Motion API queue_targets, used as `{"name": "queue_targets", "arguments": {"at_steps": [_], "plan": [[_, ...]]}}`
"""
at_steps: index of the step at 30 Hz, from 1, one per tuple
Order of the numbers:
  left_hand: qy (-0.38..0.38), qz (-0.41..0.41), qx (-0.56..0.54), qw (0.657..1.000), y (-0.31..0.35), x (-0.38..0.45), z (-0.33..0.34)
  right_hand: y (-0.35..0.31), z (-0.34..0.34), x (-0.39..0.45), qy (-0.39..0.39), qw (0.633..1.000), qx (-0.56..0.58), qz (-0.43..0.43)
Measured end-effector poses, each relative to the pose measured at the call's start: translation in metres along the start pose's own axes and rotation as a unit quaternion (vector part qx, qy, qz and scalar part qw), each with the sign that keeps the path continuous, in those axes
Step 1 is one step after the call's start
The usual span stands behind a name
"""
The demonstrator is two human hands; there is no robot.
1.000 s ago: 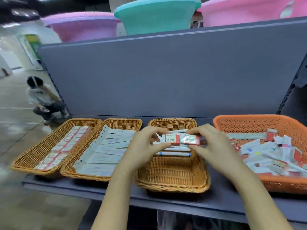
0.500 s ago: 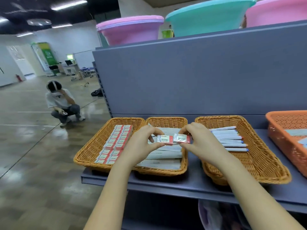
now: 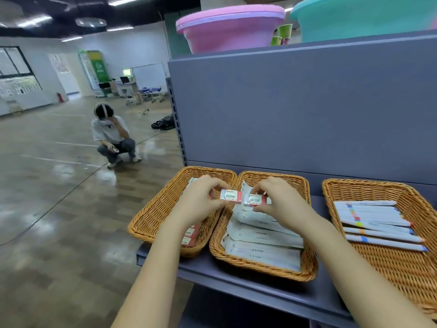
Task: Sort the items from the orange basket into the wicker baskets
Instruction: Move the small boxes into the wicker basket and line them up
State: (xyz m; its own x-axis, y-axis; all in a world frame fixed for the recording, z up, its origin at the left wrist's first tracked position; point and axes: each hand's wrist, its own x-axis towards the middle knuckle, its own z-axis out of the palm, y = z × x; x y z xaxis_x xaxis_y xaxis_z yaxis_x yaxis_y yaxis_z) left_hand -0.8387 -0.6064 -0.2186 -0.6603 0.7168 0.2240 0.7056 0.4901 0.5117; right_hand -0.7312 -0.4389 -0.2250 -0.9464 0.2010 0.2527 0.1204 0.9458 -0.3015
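One 2B eraser (image 3: 230, 197) is pinched in the left hand (image 3: 201, 204), another eraser (image 3: 256, 200) in the right hand (image 3: 279, 204) — held over the left wicker basket (image 3: 151, 216), where matching erasers lie — presumably for sorting.

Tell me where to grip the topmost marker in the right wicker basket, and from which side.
Grip the topmost marker across its long white barrel near the middle, coming from above. It lies flat and crosswise, with another marker tight against its near side and open basket floor beyond it, so I would pinch front to back.
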Motion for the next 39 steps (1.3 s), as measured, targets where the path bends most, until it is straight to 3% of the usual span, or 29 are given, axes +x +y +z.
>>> {"name": "queue_targets", "arguments": {"at_steps": [12, 21, 30, 39], "plan": [[-0.040, 0.011, 0.036, 0.998, -0.077, 0.018, -0.036, -0.056, 0.043, 0.050, -0.001, 1.000, 0.010, 0.023], [-0.142, 0.043, 0.127, 0.981, -0.145, 0.015, -0.052, -0.111, 0.085, 0.070, -0.083, 0.993, -0.032, 0.073], [-0.176, 0.135, 0.204, 0.953, -0.169, 0.015, -0.039, -0.127, 0.113, 0.072, -0.111, 0.982, -0.057, 0.139], [-0.190, 0.175, 0.155, 0.954, -0.168, 0.014, -0.028, -0.127, 0.122, 0.071, -0.091, 0.984, -0.053, 0.143]]}}
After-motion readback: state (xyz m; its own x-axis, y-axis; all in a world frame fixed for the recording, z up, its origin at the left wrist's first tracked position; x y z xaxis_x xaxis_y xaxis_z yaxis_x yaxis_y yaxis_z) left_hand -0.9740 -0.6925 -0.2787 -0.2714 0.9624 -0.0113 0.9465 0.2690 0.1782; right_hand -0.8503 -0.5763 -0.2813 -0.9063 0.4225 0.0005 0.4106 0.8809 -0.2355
